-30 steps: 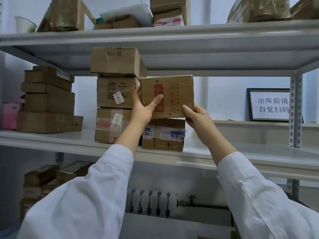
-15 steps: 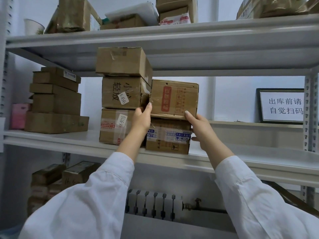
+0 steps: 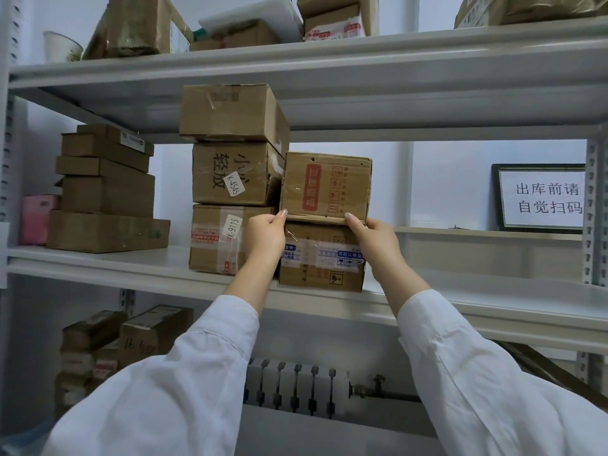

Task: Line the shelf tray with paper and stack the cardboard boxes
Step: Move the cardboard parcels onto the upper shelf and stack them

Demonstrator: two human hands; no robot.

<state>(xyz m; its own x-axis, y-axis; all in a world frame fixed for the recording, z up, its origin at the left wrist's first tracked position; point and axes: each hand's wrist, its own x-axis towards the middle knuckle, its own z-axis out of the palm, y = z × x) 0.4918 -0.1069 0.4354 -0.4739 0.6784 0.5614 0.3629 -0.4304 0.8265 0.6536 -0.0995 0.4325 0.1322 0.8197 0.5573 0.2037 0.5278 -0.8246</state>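
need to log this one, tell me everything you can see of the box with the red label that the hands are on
The box with the red label is plain brown cardboard, printed with a vertical red panel and small red handling symbols, two small holes near its top edge. It sits upright atop the taped box, beside the three-box stack. The left hand and right hand pinch its lower corners.

Matt brown cardboard on the red-printed box [image 3: 325, 187], glossy clear tape wrinkled along its lower edge. Below it, a duller cardboard box [image 3: 320, 258] banded with shiny blue-and-white printed tape. Left of it, creased cardboard under glossy film, white paper stickers. Smooth grey painted metal shelf [image 3: 460, 297] underneath. White matt cloth sleeves [image 3: 184, 373].
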